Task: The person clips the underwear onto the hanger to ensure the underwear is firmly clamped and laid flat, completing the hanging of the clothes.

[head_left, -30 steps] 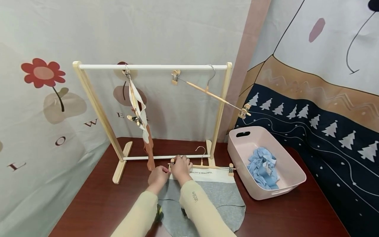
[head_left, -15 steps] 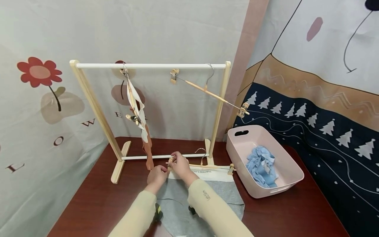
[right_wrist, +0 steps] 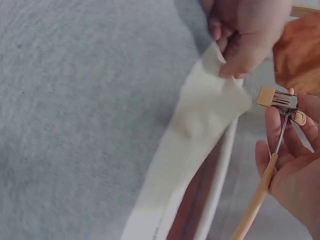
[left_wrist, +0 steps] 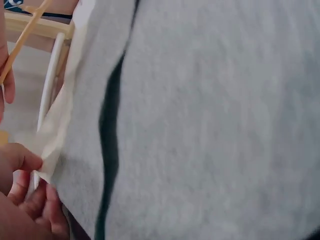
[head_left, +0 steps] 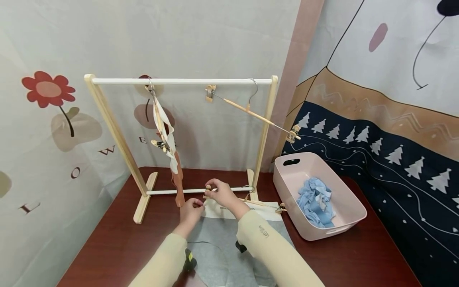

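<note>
A grey garment (head_left: 215, 231) with a white waistband (right_wrist: 200, 115) lies spread on the table. My left hand (head_left: 191, 212) pinches the waistband's left corner between thumb and fingers, seen closely in the left wrist view. My right hand (head_left: 223, 196) holds the left end of a clip hanger (right_wrist: 255, 200), fingers about its wood-and-metal clip (right_wrist: 277, 98). That clip is raised above the waistband and apart from the cloth. At the hanger's other end, the second clip (head_left: 281, 208) sits at the waistband's right corner; whether it bites the cloth is unclear.
Behind the hands stands a wooden rack (head_left: 179, 81) with a white rail. From it hang a bare clip hanger (head_left: 251, 113) and a hanger bearing a white and brown garment (head_left: 175, 171). A pink basket (head_left: 353, 195) at right holds crumpled blue cloth (head_left: 315, 201).
My right hand has lifted the hanger's left clip off the waistband and up, turning outward. The left hand stays at the corner, with the waistband now uncovered beside it.
</note>
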The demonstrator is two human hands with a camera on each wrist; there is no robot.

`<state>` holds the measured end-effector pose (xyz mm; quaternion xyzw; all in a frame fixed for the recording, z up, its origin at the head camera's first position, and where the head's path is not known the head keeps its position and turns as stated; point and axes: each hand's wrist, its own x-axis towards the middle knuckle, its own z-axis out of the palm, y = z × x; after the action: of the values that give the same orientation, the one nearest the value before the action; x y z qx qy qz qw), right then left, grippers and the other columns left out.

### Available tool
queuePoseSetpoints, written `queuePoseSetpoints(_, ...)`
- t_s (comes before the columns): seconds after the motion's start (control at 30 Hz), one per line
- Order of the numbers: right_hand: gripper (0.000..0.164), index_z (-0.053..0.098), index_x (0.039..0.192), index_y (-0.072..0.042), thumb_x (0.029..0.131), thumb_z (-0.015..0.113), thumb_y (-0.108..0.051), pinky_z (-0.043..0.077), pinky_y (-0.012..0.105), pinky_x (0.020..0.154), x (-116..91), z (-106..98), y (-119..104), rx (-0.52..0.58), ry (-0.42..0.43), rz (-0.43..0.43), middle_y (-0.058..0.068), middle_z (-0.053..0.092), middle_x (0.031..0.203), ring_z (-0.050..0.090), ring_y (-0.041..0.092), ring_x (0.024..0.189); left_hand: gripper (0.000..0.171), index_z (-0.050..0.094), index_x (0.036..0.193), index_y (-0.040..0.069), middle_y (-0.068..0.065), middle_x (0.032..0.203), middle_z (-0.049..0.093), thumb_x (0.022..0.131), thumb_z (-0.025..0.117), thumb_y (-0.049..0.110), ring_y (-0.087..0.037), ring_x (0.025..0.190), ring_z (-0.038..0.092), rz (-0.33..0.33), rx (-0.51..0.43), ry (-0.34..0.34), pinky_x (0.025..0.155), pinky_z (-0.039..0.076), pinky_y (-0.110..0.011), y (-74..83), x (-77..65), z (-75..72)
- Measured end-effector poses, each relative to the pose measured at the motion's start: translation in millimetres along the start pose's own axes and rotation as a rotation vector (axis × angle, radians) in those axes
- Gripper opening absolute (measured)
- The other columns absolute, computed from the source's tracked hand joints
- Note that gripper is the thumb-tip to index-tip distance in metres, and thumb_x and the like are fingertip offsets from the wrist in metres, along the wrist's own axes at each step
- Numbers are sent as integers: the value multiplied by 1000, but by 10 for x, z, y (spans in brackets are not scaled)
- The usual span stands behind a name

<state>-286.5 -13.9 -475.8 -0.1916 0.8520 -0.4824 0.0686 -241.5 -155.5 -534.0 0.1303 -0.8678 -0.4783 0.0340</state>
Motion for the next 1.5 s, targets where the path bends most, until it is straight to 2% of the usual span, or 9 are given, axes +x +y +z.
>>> queuePoseSetpoints(0.2,28,63,111,-6,86,69,-18,48,21,62,5,-127,-47,29,22,23,6,66,94,59,9,76,33,61,114,-1,-18,100,69,82,60,7,-25,92,63,-42,-206,-45,69,45,-24,41,8,49)
queuePoseSetpoints(0.37,22,65,106,-7,87,69,-18,52,22,63,-38,-216,-82,94,-19,32,8,70,90,64,8,73,32,65,114,-3,-20,110,66,87,61,13,-28,99,61,-10,-178,-81,80,49,-35,81,17,63)
queuePoseSetpoints(0.53,22,68,105,-9,87,69,-22,52,24,70,-87,-289,-112,63,-29,-17,5,69,100,65,10,86,31,67,110,-4,-20,110,66,92,61,20,-28,98,60,55,-188,-30,81,49,-37,138,-23,46)
queuePoseSetpoints(0.7,26,70,106,-11,86,69,-28,50,23,74,-106,-320,-97,1,-12,-77,-1,64,108,61,11,95,29,67,114,0,-17,113,66,94,58,20,-26,102,61,68,-209,5,83,50,-36,200,-98,-23)
queuePoseSetpoints(0.9,19,70,100,-12,85,71,-23,51,20,70,-114,-326,-77,34,13,-131,1,64,99,61,7,83,25,68,106,6,-10,102,69,89,65,24,-23,95,63,46,-238,34,73,48,-26,234,-165,-103)
queuePoseSetpoints(1.03,17,69,97,-10,85,71,-21,50,19,68,-111,-316,-72,49,25,-135,2,63,98,59,5,80,30,66,109,6,-11,107,67,91,63,29,-26,104,61,18,-243,13,81,49,-33,221,-176,-127)
queuePoseSetpoints(1.17,14,69,93,-9,86,70,-20,51,19,66,-103,-303,-62,73,35,-140,3,62,96,59,5,77,31,65,112,5,-13,111,66,93,60,29,-29,109,60,33,-248,5,86,49,-39,208,-161,-133)
queuePoseSetpoints(1.4,11,71,91,-11,86,69,-20,51,20,64,-91,-308,-58,61,37,-171,3,65,92,59,4,73,27,66,111,8,-10,112,66,93,61,27,-24,108,61,50,-279,-10,89,47,-36,229,-162,-159)
queuePoseSetpoints(1.5,11,71,91,-10,85,70,-20,50,20,64,-93,-315,-60,64,25,-162,3,65,92,59,3,72,26,66,109,8,-9,110,67,91,63,27,-20,104,62,59,-302,-8,85,49,-30,228,-168,-163)
